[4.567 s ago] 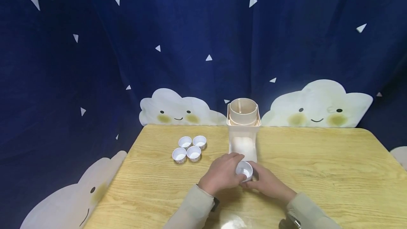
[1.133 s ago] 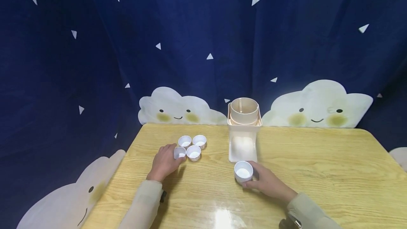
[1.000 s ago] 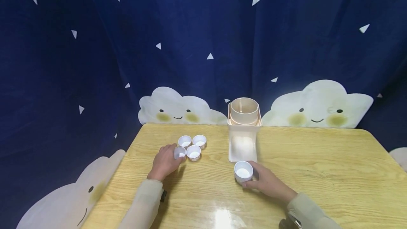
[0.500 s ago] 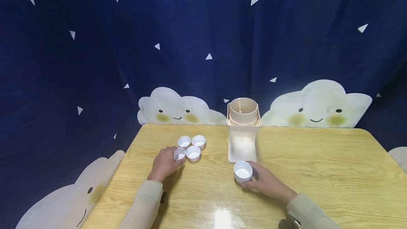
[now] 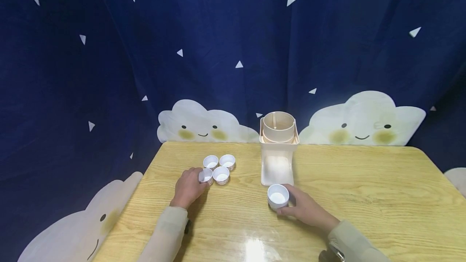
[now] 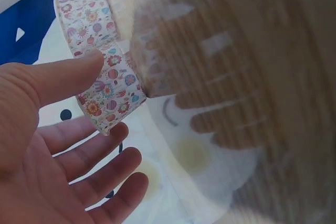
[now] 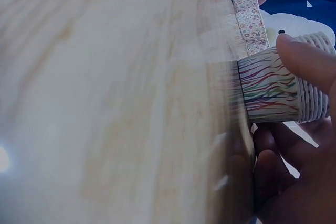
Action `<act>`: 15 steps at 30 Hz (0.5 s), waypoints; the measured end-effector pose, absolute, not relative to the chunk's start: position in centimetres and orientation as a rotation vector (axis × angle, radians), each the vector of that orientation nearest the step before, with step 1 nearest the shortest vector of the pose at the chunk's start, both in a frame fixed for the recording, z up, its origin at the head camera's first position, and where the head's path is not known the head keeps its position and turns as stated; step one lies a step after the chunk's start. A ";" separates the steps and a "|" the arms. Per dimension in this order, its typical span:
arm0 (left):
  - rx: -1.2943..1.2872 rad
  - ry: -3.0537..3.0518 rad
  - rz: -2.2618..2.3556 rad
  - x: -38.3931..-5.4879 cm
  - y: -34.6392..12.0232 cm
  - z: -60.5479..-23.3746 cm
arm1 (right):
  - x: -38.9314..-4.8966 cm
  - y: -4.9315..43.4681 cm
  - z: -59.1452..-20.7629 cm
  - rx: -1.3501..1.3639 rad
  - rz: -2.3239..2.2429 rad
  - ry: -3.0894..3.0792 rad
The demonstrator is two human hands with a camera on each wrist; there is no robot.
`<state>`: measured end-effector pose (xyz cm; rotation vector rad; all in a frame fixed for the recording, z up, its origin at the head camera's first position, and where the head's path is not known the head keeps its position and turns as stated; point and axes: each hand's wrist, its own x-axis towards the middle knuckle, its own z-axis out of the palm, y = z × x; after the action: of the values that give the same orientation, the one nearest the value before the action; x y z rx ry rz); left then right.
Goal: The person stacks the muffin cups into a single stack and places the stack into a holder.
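Four-square on the left of the table stand several small paper baking cups with a floral print; the front-left baking cup is beside my left hand. In the left wrist view my left thumb overlaps this floral cup, and the fingers are spread, relaxed and apart from it; whether the thumb touches is unclear. My right hand holds a stack of nested paper cups upright on the table, thumb on one side and fingers on the other. Coloured wavy stripes mark the outer cup in the right wrist view.
A beige plastic dispenser with a round open top stands behind the striped stack, its base just beyond it. The wooden table ends at a dark blue curtain with cloud patterns.
My left hand left the striped stack, moved left to the floral cups and gripped the front-left one; its fingers have since loosened. The right hand has stayed on the stack.
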<state>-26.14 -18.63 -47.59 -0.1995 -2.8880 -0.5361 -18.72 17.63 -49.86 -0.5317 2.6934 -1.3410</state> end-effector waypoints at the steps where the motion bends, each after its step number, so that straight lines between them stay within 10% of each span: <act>1: -0.200 -2.883 -0.534 -26.1 -18.6 -47.6 | -18.7 17.6 -49.8 -0.526 -1.341 2.692; 15: -0.209 -2.901 -0.525 -25.9 -18.5 -47.3 | -18.8 17.7 -50.0 -0.531 -1.343 2.682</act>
<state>-25.86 -18.54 -47.33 -0.2085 -2.9014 -0.5246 -18.84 17.72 -50.00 -0.5307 2.6821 -1.3428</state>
